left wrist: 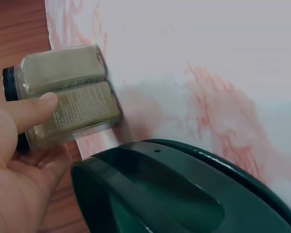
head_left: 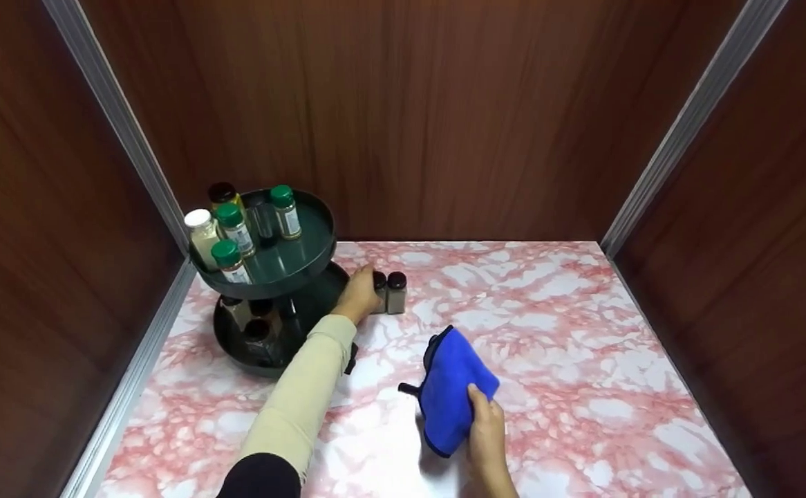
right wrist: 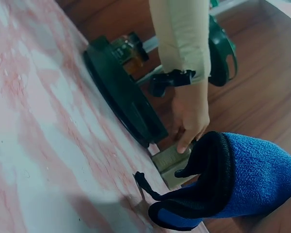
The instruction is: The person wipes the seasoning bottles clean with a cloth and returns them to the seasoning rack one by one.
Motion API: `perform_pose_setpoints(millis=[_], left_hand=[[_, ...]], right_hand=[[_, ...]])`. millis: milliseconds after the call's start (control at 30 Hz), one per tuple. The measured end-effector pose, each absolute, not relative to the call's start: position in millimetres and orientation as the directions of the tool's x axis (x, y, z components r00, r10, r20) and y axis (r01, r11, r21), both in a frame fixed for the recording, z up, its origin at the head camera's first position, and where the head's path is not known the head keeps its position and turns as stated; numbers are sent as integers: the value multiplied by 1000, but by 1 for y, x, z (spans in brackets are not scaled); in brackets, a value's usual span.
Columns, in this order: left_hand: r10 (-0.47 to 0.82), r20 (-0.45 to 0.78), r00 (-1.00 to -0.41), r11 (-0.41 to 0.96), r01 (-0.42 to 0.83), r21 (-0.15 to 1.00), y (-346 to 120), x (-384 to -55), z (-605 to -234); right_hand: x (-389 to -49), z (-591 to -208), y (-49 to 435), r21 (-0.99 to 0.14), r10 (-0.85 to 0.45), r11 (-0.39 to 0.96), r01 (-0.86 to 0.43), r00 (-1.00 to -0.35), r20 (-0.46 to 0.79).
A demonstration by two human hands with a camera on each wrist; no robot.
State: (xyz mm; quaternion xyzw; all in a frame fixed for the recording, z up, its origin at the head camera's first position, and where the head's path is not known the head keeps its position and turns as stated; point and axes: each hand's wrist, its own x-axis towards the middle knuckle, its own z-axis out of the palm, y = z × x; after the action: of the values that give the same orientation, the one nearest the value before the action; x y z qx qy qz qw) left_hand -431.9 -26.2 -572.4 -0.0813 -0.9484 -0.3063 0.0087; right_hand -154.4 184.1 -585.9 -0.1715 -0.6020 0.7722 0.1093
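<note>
Brown wood-grain panels (head_left: pixel 444 124) are seen on three sides of a pink-and-white marble-patterned tabletop (head_left: pixel 569 360). At its left side a dark green two-tier round rack (head_left: pixel 306 245) is placed; three green-capped clear bottles (head_left: pixel 289 216) and a white-capped pale bottle (head_left: pixel 204 242) are carried on its upper tier. A blue cloth with black edging (head_left: pixel 451 398) is gripped, thumb uppermost, by the right hand (head_left: pixel 488 436), above the tabletop. Just right of the rack, a black-capped clear bottle of greyish powder (left wrist: pixel 89 108) is held upright between thumb and fingers of the left hand (head_left: pixel 360 294); beside it, touching, a matching bottle (left wrist: pixel 63 68) is seen.
</note>
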Motion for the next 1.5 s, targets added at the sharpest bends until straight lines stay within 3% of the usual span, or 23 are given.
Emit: perform_pose_setpoints(millis=[533, 1167, 1500], left_hand=[[65, 180, -982, 708, 172, 685, -41, -424, -570], [203, 269, -941, 642, 336, 689, -51, -375, -545], [256, 306, -917, 550, 399, 734, -41, -331, -536]], right_hand=[[-155, -587, 186, -969, 382, -241, 55, -913, -147], [-151, -587, 199, -907, 344, -418, 40, -918, -199], [-154, -585, 202, -936, 381, -350, 27, -909, -169]])
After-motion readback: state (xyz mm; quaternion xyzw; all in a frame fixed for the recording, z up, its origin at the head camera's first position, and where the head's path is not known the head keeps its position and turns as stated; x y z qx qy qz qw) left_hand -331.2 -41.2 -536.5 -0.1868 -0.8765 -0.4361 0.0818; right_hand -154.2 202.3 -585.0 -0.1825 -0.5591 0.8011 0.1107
